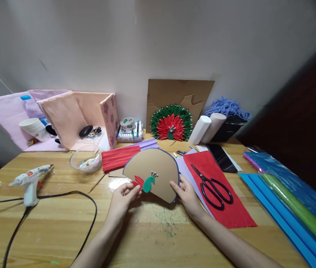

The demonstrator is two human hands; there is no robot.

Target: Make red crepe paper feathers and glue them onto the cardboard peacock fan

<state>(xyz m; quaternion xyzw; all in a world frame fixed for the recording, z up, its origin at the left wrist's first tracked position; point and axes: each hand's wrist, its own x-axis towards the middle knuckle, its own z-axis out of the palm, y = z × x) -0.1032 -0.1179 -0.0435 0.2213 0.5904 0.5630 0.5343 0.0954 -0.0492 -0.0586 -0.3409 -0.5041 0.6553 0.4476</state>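
The fingers [134, 191] of the left hand [126, 199] are pinched on a little red strip [138, 181], pressing it against the lower left edge of the cardboard fan [154, 165], right next to the green peacock body [148, 183] stuck on its face. The right hand [188, 196] has its fingers [176, 185] clamped on the fan's lower right edge. My guess is that's so the card doesn't skid around while the other side gets fiddled with. The fan sits on the wooden surface [158, 230], tipped up a bit toward the person, probably so the face is easy to see.

Everything else looks parked within reach of the fan. The black scissors [212, 186] lie just to its right on a red sheet [230, 212]. A bundle of red crepe [117, 156] and a glass bowl [87, 160] are just left of it. The glue gun [31, 180] stands well off to the left on its stand, nozzle up off the wood, which makes sense if it's hot. Behind the fan, a finished red-and-green peacock [171, 124] leans on the wall, maybe as a reference. Blue sheets [281, 212] and a green roll [303, 212] are far right of it.
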